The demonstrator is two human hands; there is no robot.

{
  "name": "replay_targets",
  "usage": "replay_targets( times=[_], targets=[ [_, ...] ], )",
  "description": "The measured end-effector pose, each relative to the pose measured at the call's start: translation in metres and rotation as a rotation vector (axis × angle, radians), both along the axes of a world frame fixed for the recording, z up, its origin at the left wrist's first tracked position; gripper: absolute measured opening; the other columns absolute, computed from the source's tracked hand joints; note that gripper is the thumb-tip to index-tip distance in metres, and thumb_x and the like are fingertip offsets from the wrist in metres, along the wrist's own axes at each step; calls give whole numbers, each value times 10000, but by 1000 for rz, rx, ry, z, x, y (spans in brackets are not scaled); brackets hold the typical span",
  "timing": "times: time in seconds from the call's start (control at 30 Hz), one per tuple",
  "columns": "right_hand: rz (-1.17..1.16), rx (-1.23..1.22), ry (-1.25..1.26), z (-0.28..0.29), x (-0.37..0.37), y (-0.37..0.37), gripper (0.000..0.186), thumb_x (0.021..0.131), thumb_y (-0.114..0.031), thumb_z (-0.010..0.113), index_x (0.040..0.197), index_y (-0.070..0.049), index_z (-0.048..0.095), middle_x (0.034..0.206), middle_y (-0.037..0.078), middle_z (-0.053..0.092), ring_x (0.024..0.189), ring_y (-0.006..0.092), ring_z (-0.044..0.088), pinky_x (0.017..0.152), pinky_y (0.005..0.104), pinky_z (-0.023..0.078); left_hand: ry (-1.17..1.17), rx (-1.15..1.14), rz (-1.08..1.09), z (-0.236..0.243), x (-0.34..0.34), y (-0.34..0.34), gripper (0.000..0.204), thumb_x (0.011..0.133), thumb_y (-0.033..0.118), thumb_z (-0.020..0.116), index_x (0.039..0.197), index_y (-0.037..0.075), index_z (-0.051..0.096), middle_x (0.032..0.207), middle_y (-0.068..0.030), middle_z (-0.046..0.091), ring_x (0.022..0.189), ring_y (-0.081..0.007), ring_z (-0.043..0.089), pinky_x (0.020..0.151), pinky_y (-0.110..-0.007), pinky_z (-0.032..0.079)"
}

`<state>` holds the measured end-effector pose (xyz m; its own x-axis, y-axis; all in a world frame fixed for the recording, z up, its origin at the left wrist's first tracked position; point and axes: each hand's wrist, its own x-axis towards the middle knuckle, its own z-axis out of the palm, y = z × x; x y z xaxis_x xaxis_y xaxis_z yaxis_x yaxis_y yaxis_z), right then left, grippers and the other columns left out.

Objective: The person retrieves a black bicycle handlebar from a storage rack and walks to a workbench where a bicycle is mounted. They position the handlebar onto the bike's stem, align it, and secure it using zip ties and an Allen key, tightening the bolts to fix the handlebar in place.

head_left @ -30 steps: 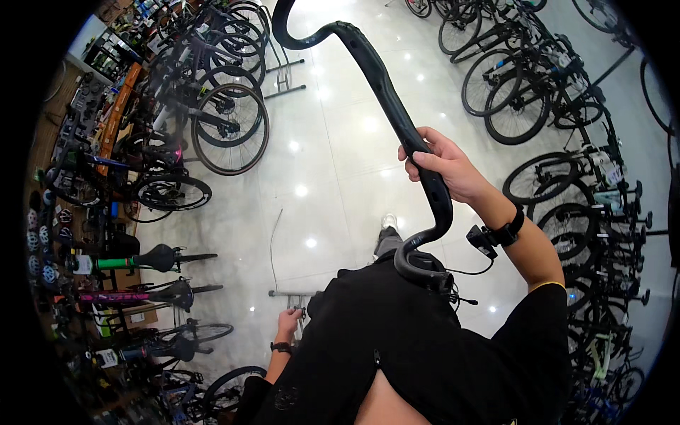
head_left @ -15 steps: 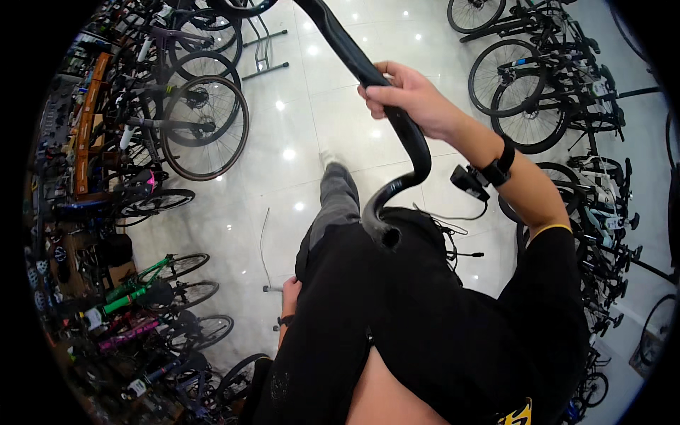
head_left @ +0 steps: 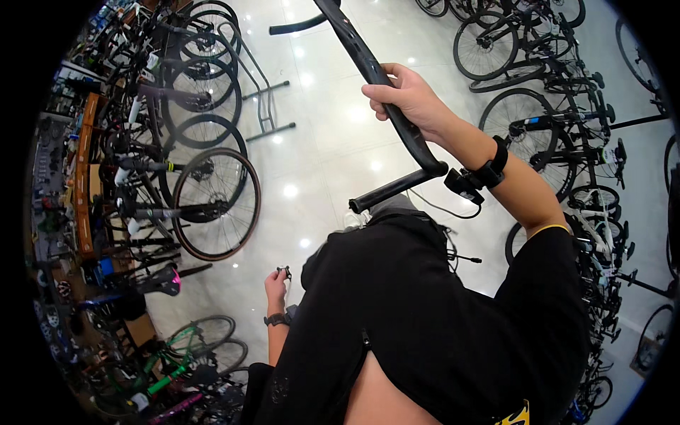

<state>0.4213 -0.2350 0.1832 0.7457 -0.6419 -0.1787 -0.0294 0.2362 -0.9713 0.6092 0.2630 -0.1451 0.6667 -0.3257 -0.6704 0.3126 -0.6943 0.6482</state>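
A black drop handlebar (head_left: 363, 55) slants across the upper middle. My right hand (head_left: 407, 99) is closed round its straight upper part, thumb on top. The bar's lower drop (head_left: 397, 188) points left, with its end in front of my body; the other drop is at the top edge. Low at my left side, my left hand (head_left: 275, 289) pinches a small dark part (head_left: 284, 270), too small to name. Around my right wrist sits a black strap (head_left: 494, 167) with a small black device (head_left: 464, 185) and a cable.
Bicycles line both sides, a brown-tyred wheel (head_left: 216, 204) closest on the left and a black wheel (head_left: 528, 134) on the right. A grey metal floor stand (head_left: 263, 110) is at the upper left. Shiny pale tiles (head_left: 333, 134) run between the rows.
The handlebar has turned in my right hand, so its lower drop now points left. My left hand has come up and forward, showing the small part. The view has moved along the aisle.
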Motion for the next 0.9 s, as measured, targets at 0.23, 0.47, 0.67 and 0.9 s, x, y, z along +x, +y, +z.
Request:
replay_targets(
  times=[0.23, 0.47, 0.67, 0.9],
  targets=[
    [12, 24, -60, -21, 71, -124, 531, 932, -215, 659, 1280, 107, 420, 928, 120, 648, 755, 124, 623, 720, 231, 521, 72, -8, 93, 1, 88, -126, 215, 930, 246, 640, 850, 47, 651, 642, -5, 595, 394, -49, 345, 356, -245, 229],
    [131, 128, -154, -16, 146, -273, 480, 949, -260, 633, 1287, 46, 483, 976, 103, 667, 646, 33, 523, 528, 167, 439, 68, 39, 139, -5, 113, -251, 201, 923, 221, 637, 853, 35, 669, 637, -25, 614, 399, -58, 366, 358, -262, 241],
    [244, 85, -161, -9, 203, -402, 497, 935, -218, 659, 1263, 96, 458, 1065, 131, 624, 1013, 182, 642, 872, 267, 539, -7, 21, 33, 32, 144, -399, 210, 906, 230, 657, 824, 37, 676, 583, 46, 508, 431, -43, 356, 403, -255, 254],
    [226, 66, -113, -14, 292, -529, 504, 947, -226, 639, 1294, 85, 445, 1132, 115, 593, 1007, 178, 631, 871, 280, 536, 44, 55, -67, -23, 205, -509, 223, 883, 202, 667, 849, -16, 693, 673, 0, 586, 613, -93, 504, 564, -287, 390]
  ],
)
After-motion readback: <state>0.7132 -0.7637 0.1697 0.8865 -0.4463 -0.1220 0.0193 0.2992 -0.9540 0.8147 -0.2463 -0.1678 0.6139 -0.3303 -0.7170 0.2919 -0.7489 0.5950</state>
